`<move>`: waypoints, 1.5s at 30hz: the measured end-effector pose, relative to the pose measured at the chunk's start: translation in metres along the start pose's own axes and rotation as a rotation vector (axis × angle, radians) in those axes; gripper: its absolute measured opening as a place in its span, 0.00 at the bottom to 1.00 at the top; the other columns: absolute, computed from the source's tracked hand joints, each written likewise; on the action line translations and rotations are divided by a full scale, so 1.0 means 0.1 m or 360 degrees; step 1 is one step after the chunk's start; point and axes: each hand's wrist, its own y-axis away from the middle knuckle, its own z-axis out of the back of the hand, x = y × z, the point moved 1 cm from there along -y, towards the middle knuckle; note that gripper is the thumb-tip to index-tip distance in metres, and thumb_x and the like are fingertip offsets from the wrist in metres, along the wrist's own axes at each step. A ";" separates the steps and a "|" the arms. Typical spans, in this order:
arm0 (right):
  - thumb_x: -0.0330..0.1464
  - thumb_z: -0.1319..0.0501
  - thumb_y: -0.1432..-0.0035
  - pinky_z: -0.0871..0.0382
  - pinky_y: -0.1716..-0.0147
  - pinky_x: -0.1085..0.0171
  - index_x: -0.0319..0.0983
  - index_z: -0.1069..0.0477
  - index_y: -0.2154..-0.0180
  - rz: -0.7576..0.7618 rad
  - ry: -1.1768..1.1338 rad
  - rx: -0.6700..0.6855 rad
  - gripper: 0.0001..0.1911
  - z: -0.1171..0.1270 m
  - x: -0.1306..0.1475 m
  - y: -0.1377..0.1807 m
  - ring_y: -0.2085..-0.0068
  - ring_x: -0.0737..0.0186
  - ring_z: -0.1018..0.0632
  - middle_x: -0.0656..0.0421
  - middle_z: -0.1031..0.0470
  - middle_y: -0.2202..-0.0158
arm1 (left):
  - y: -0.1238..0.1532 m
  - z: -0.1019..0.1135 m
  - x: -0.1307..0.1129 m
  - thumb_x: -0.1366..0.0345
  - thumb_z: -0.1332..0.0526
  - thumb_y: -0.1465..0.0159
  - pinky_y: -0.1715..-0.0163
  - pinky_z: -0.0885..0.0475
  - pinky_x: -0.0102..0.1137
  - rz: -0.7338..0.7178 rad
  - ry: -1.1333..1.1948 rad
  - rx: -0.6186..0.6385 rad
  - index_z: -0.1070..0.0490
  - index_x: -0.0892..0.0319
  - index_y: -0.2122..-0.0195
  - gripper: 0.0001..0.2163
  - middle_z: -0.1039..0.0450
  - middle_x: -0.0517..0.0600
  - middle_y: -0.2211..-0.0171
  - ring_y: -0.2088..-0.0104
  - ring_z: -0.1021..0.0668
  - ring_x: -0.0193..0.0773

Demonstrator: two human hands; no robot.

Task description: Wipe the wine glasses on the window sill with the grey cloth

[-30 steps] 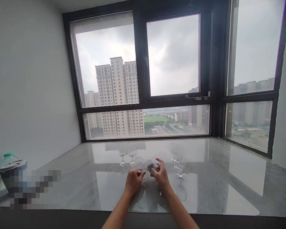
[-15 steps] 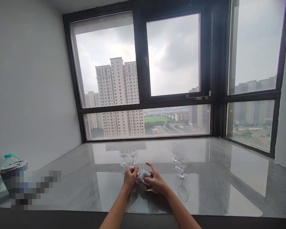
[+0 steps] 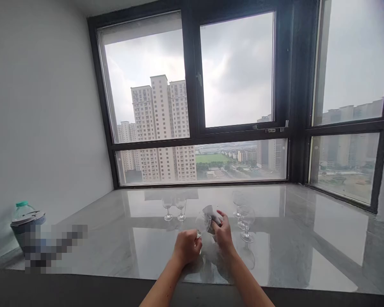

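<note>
My left hand [image 3: 187, 246] is closed around the lower part of a clear stemmed glass [image 3: 202, 221], whose bowl tilts up and away from me. My right hand [image 3: 223, 232] grips a grey-white cloth [image 3: 211, 214] and presses it against the bowl's rim; how far the cloth reaches inside is hard to make out. To the left, beyond my hands, two stemmed glasses [image 3: 180, 208] stand upright. On the right, close to my right hand, stands a stemmed glass [image 3: 246, 224], with more glasses [image 3: 238, 204] behind it, partly overlapping.
The glossy grey tiled ledge [image 3: 109, 247] mirrors the window and ends at a front edge near my forearms. At far left stands a dark bucket-like container [image 3: 19, 230] with a green-capped clear bottle [image 3: 22, 209] at it. A dark-framed window [image 3: 192, 143] rises behind.
The glass in my left hand has turned so its bowl shows above my fist. My right hand has lifted slightly, bringing the cloth up to the rim. The view has shifted a little.
</note>
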 end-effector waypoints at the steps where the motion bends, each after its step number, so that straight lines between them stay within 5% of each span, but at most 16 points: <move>1: 0.39 0.29 0.60 0.32 0.71 0.64 0.42 0.42 0.46 -0.0040 0.0005 0.0060 0.40 -0.01 -0.04 -0.01 0.70 0.61 0.24 0.59 0.24 0.66 | 0.01 0.02 -0.01 0.64 0.45 0.38 0.71 0.44 0.31 -0.0052 0.0024 0.0021 0.28 0.57 0.72 0.09 0.24 0.52 0.73 0.70 0.23 0.39; 6: 0.35 0.30 0.64 0.37 0.75 0.67 0.39 0.40 0.48 -0.0296 0.0016 0.0484 0.40 -0.10 -0.11 0.03 0.75 0.64 0.27 0.62 0.26 0.73 | 0.00 0.04 0.00 0.66 0.48 0.35 0.70 0.43 0.30 -0.0018 0.0076 -0.0077 0.28 0.56 0.65 0.09 0.23 0.52 0.69 0.67 0.22 0.39; 10: 0.36 0.33 0.62 0.35 0.72 0.65 0.38 0.40 0.46 -0.0318 -0.0037 0.0481 0.39 -0.08 -0.02 0.06 0.74 0.62 0.26 0.61 0.25 0.73 | -0.04 -0.01 0.07 0.65 0.50 0.33 0.70 0.42 0.30 0.0148 0.0044 -0.0160 0.29 0.57 0.64 0.11 0.23 0.53 0.68 0.67 0.22 0.40; 16: 0.37 0.36 0.57 0.33 0.65 0.60 0.41 0.38 0.45 -0.0005 0.0594 0.0183 0.35 0.01 -0.08 0.07 0.68 0.58 0.24 0.57 0.23 0.65 | -0.09 -0.02 0.24 0.58 0.53 0.30 0.69 0.38 0.30 0.0507 0.0250 -0.0455 0.28 0.59 0.63 0.16 0.23 0.54 0.71 0.68 0.21 0.41; 21: 0.40 0.37 0.48 0.34 0.51 0.57 0.46 0.41 0.42 0.0300 0.0972 0.0592 0.33 -0.08 -0.09 0.17 0.55 0.56 0.24 0.55 0.23 0.55 | -0.08 0.05 0.26 0.60 0.54 0.30 0.58 0.33 0.33 0.0419 0.0366 -0.0677 0.29 0.59 0.53 0.17 0.25 0.58 0.57 0.55 0.23 0.44; 27: 0.41 0.32 0.51 0.36 0.46 0.54 0.46 0.56 0.35 0.0783 0.0843 0.0500 0.48 -0.12 0.10 0.25 0.49 0.54 0.27 0.52 0.30 0.45 | -0.07 0.02 0.05 0.68 0.49 0.34 0.53 0.32 0.34 0.0051 0.0168 -0.0322 0.28 0.57 0.55 0.12 0.30 0.56 0.53 0.53 0.28 0.42; 31: 0.40 0.35 0.45 0.31 0.54 0.57 0.46 0.54 0.37 0.0837 0.0841 0.0337 0.40 -0.17 0.10 0.28 0.58 0.58 0.24 0.54 0.27 0.51 | -0.08 -0.05 0.02 0.69 0.49 0.36 0.49 0.33 0.37 -0.0018 0.0212 -0.0278 0.32 0.58 0.51 0.14 0.34 0.56 0.48 0.47 0.31 0.44; 37: 0.41 0.38 0.46 0.31 0.61 0.59 0.44 0.52 0.39 0.0972 0.1407 0.0013 0.37 -0.28 0.41 0.01 0.61 0.56 0.25 0.55 0.26 0.54 | -0.09 -0.11 0.10 0.58 0.40 0.41 0.42 0.38 0.38 0.0116 0.0400 -0.0167 0.50 0.60 0.36 0.34 0.45 0.59 0.37 0.38 0.38 0.47; 41: 0.37 0.43 0.44 0.34 0.57 0.59 0.40 0.49 0.39 0.0769 0.2024 -0.0076 0.33 -0.35 0.86 -0.54 0.52 0.52 0.25 0.51 0.27 0.52 | -0.09 -0.10 0.09 0.56 0.41 0.40 0.45 0.36 0.35 0.0175 0.0375 -0.0059 0.39 0.58 0.42 0.26 0.36 0.56 0.43 0.43 0.32 0.45; 45: 0.34 0.37 0.53 0.34 0.66 0.62 0.38 0.37 0.46 0.0174 0.2621 0.0319 0.30 -0.26 1.14 -1.11 0.58 0.51 0.22 0.48 0.24 0.56 | -0.09 -0.08 0.06 0.56 0.42 0.40 0.48 0.35 0.34 0.0215 0.0289 -0.0079 0.33 0.58 0.47 0.21 0.34 0.55 0.46 0.47 0.29 0.45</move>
